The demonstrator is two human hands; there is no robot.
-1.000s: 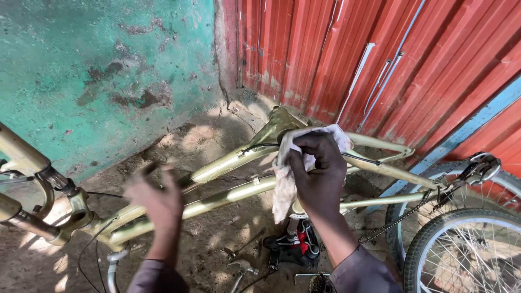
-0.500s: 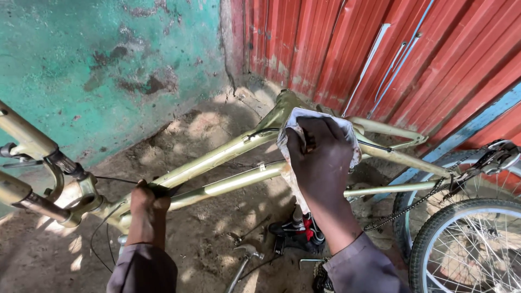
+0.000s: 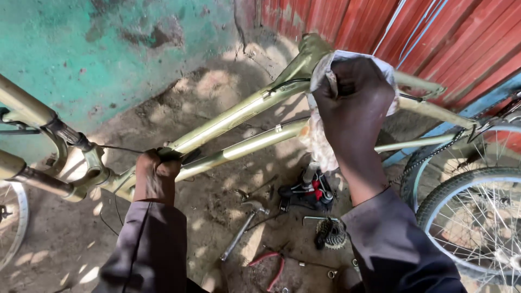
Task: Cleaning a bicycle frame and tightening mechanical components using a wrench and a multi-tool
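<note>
An olive-green bicycle frame (image 3: 239,111) stands upside down across the view. My left hand (image 3: 156,174) is closed around its tubes near the front fork (image 3: 32,116). My right hand (image 3: 350,100) presses a white cloth (image 3: 325,70) against the frame close to the seat-tube junction; part of the cloth hangs below the tube. The rear wheel (image 3: 472,217) and chain (image 3: 434,154) sit at the right.
On the dirt ground under the frame lie a hammer (image 3: 242,228), red-handled pliers (image 3: 271,266), a gear cassette (image 3: 331,232) and a black and red part (image 3: 306,192). A green wall (image 3: 97,49) is at left, a red corrugated sheet (image 3: 434,32) at right.
My left hand dropped from mid-air onto the frame and gripped it near the fork. My right hand with the cloth stays on the frame; the view has moved closer.
</note>
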